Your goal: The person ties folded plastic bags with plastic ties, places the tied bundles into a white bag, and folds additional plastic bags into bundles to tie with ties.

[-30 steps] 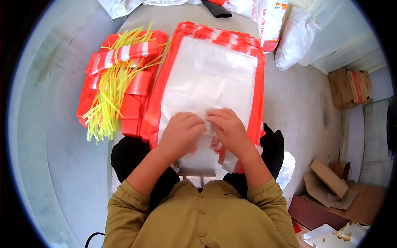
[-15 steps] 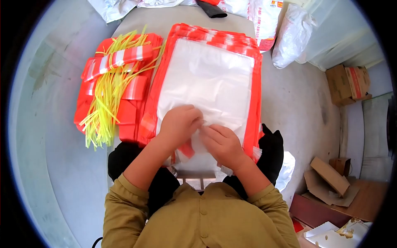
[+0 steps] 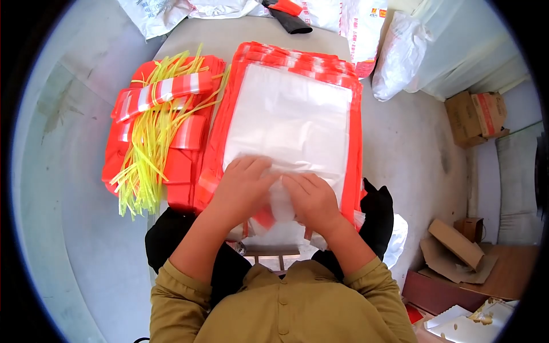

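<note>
Standing here watching, both hands are right in the middle of it, over the near end of the stack (image 3: pixel 354 154), which sits squarely in front of the person with its near end by the lap. Probably put there so neither arm has to stretch.

Left hand (image 3: pixel 243 184): fingers bent, tips tucked in toward the other hand. Right hand (image 3: pixel 313 200): palm down, fingers curled in, tips almost meeting the left's. Some see-through plastic (image 3: pixel 280 206) shows between them, and a red flap (image 3: pixel 264 217) pokes out under the left. Can't tell if either one is really pinching anything, since the tips are blurry and the thumbs are mostly hidden. Held that close, my guess is it's for fine fingertip work.

Edges: the plastic sheet (image 3: pixel 291 114) on top has red showing past its far end and both sides, and the far end of the stack is fanned in layers, maybe so they separate easily. On the left, the red pile (image 3: pixel 182 197) is jammed right up beside it, yellow ties (image 3: pixel 140 166) draped over, so not much elbow room that way. The right is looser: floor (image 3: pixel 414 166) runs out to the boxes (image 3: pixel 474 120), well apart. White sacks (image 3: pixel 400 57) line the far side.
</note>
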Demonstrator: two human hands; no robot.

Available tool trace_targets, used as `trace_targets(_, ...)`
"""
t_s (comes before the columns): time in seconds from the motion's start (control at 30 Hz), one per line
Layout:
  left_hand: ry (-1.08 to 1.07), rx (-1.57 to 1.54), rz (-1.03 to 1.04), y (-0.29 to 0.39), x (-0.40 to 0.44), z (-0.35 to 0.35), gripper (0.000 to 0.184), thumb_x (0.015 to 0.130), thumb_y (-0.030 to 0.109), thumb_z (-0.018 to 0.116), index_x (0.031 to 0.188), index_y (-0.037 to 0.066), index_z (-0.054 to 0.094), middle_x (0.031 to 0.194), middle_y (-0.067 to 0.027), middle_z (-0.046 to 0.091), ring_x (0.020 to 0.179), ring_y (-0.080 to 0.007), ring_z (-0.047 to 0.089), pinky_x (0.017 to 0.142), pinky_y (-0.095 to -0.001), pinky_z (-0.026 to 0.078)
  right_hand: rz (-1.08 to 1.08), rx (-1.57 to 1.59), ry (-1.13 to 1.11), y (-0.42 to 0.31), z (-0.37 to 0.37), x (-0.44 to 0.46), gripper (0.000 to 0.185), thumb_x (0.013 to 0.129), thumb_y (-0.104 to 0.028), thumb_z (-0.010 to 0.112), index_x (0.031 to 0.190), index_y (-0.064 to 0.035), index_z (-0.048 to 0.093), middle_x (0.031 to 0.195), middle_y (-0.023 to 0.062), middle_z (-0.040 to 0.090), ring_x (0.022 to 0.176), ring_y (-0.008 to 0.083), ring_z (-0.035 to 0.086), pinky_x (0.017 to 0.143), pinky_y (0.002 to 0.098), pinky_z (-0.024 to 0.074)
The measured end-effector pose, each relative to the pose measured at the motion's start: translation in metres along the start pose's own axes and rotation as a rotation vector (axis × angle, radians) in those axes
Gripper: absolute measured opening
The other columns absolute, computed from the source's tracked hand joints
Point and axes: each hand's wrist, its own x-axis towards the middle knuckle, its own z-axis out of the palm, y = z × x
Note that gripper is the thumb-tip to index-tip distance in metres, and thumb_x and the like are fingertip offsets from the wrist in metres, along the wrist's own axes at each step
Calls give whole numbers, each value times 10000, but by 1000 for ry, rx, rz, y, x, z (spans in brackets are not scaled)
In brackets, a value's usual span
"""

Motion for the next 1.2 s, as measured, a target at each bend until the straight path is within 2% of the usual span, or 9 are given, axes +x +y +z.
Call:
trace_targets(0.33,47,11,-14,-9,-6,1,354,802,42,671,1149,94,722,1126,-87,703,1109,-301,634,947,-432,509,-4,-74,58,-7,-8,15,465,749,-4,671,1214,-23,665,1145,137,734,1068,347,690,894,412,583)
trace_targets(0.43,96,23,-67,-11,-5,1,345,797,44,705,1138,85,720,1148,-97,711,1131,-318,636,985,-438,506,69,-62,-65,-5,-14,16,616,655,-50,821,1240,-39,630,1220,167,690,1141,403,644,913,449,553)
trace_targets(0.53,86,-55,-155,-13,-4,-6,356,781,50,750,1134,82,716,1151,-111,718,1157,-338,636,1025,-447,497,214,-21,-125,-4,-20,18,359,853,-36,654,1204,-97,704,1166,120,741,1081,335,704,909,418,575)
trace_targets(0.67,-8,-128,-108,-29,-16,-14,379,778,61,803,1144,58,700,1141,-145,725,1132,-356,656,987,-421,521,378,132,-329,-3,-46,26,249,957,-103,624,1190,-68,702,1103,154,740,1018,333,712,854,410,565)
trace_targets(0.73,-144,-256,-360,-17,-11,-38,370,799,81,819,1143,42,690,1099,-143,728,1072,-320,683,931,-389,538,395,140,-413,5,-59,29,223,988,-133,614,1178,-46,694,1037,169,739,961,341,709,814,402,554)
trace_targets(0.77,-213,-321,-486,-13,-10,-46,368,809,90,827,1143,34,685,1079,-142,729,1042,-302,697,903,-373,547,408,199,-417,7,-68,33,213,991,-138,615,1162,-36,692,988,164,725,918,318,696,797,390,545)
trace_targets(0.87,26,-568,-498,-15,-13,-42,349,839,117,838,1123,4,668,988,-108,723,908,-218,699,816,-329,546,461,338,-445,22,-86,49,196,999,-151,620,1118,-11,688,869,139,677,809,239,641,754,355,518)
trace_targets(0.97,89,-679,-511,-20,-7,-36,311,885,165,782,1139,11,690,908,-124,718,825,-229,692,748,-337,538,501,407,-512,56,-87,70,196,1007,-169,637,1078,5,691,814,52,624,777,106,538,734,316,492)
trace_targets(1.2,128,-711,-819,-42,6,-12,249,927,186,728,1087,-2,693,793,-83,684,715,-168,647,674,-336,509,611,550,-703,119,-57,116,196,983,-158,662,1088,-1,714,944,-36,687,901,81,594,846,286,500)
